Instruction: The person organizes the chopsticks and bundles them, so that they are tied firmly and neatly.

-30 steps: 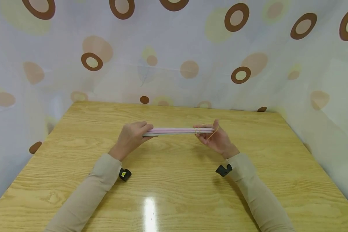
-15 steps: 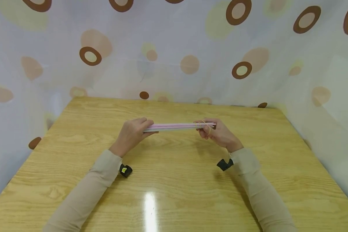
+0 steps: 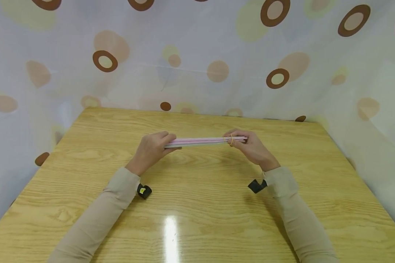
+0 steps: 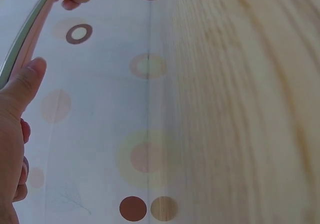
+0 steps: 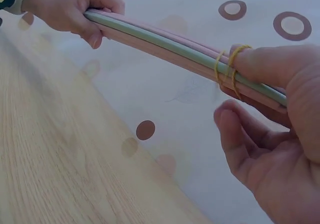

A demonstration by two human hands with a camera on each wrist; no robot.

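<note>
The sticks [image 3: 200, 141] look smooth, the wood-grained tabletop [image 3: 200, 190] glossy.

Head view looks forward and down over the tabletop [image 3: 210, 208]; both wrist views, nearer, look along one shared bundle [image 5: 165, 43].

One stick bundle [image 3: 197, 141], two sets of fingers [image 5: 232, 139], two sleeves [image 3: 95, 213], one table [image 3: 224, 226]

In the head view the left hand [image 3: 151, 149] hides one end of the stick bundle [image 3: 200, 141], and the yellow band [image 3: 232, 140] is too thin for its turns to be counted. The bottom edge crops both sleeves [image 3: 92, 217]. The right wrist view cuts off part of the right hand [image 5: 290, 174]; the left wrist view crops the bundle.
</note>
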